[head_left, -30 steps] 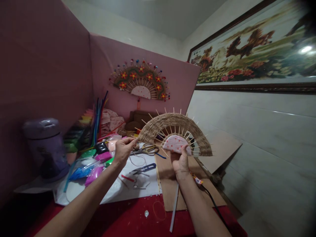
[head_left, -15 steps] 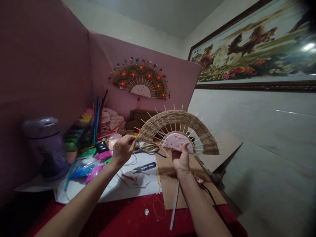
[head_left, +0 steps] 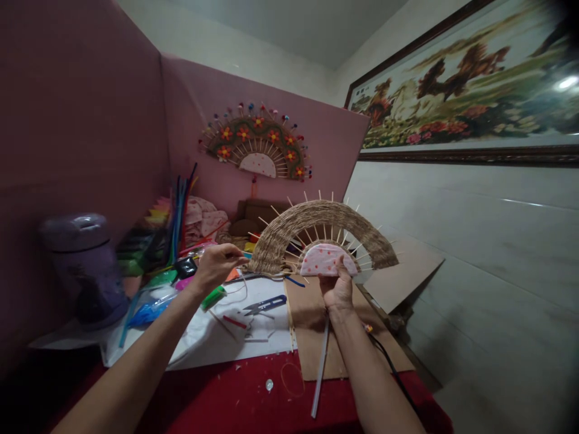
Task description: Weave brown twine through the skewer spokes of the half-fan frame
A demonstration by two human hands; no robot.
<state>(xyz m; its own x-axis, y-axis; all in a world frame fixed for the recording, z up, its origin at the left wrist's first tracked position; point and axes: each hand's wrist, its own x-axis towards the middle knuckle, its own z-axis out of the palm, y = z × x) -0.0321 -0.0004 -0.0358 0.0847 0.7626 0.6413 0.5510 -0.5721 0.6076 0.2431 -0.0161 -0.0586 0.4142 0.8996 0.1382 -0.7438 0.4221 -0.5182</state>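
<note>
My right hand (head_left: 338,290) grips a half-made fan (head_left: 312,212) by its lower middle, thumb pressed on the white half-round base (head_left: 322,260) with red dots. Thin wooden sticks radiate from the base through a wide arch of woven brown twine and poke out past its outer edge. At the arch's left end my left hand (head_left: 222,263) is closed in a pinch beside the outermost stick; what lies between its fingertips is too small to make out. A thin pale strand (head_left: 246,289) hangs just below those fingers.
Thread snips (head_left: 266,305), a red stick piece (head_left: 234,322) and bagged coloured clay (head_left: 156,310) lie on white paper. A glue stick (head_left: 320,374) crosses cardboard (head_left: 312,355). A lilac flask (head_left: 84,271) stands left. A finished flowered fan (head_left: 257,144) hangs on the pink panel behind.
The fan has tilted, its right end rising and its left end dropping slightly. My left hand has shifted a little left and up, still pinched. My right hand keeps its hold.
</note>
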